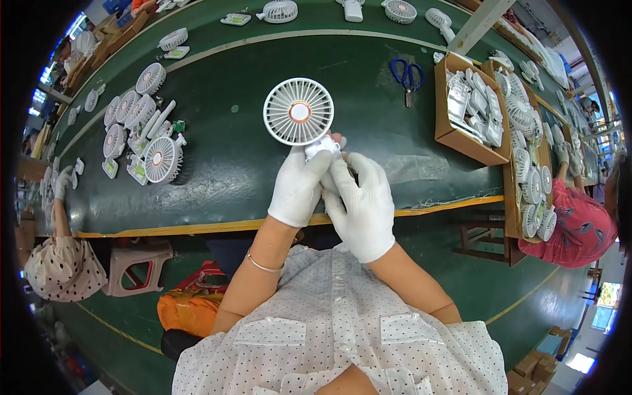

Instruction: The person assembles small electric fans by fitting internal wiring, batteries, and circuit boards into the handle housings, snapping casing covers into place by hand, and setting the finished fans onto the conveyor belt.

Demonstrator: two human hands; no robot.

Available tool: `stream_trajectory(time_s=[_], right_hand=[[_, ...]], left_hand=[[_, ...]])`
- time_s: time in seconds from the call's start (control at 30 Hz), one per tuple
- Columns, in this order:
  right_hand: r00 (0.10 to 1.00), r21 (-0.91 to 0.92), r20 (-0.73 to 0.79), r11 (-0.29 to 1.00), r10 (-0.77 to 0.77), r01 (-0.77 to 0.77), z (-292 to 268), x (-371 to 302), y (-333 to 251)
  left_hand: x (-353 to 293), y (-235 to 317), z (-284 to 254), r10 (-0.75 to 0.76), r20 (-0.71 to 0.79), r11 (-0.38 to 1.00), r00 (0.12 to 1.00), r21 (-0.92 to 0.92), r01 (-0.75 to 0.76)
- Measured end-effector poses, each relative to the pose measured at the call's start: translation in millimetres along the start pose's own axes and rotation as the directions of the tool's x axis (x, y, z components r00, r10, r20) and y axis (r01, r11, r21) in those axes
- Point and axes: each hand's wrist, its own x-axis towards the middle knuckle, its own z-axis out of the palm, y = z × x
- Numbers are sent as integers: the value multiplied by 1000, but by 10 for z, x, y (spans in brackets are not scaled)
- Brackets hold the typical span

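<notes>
A small white handheld fan (316, 99) with a round slatted grille and an orange ring round its hub is held up over the green table, head away from me. My left hand (296, 187), in a white glove, is closed round the fan's short handle. From the other side my right hand (365, 204), gloved too, presses its fingers against the lower part of the same handle. Bare fingertips show past the glove beside the handle. Most of the handle is hidden behind my fingers.
Several fan heads and parts (158, 159) lie in a cluster at left. Blue-handled scissors (407, 76) lie right of the fan. A cardboard box (471, 146) of white casings stands at right, beside a box of fan heads (532, 187). Co-workers sit on both sides.
</notes>
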Motion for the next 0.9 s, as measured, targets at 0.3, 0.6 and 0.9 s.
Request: stream_trajectory(time_s=[0.3, 0.6, 0.9], right_hand=[[796, 716, 539, 349, 275, -605, -282, -15, 290], [990, 220, 83, 966, 118, -133, -56, -106, 162], [997, 7, -74, 1000, 31, -30, 119, -137, 79]], left_hand=[[-66, 48, -79, 35, 132, 997, 991, 62, -44], [-47, -15, -59, 120, 0, 989, 993, 88, -119], [-79, 81, 104, 73, -49, 838, 996, 544, -34]])
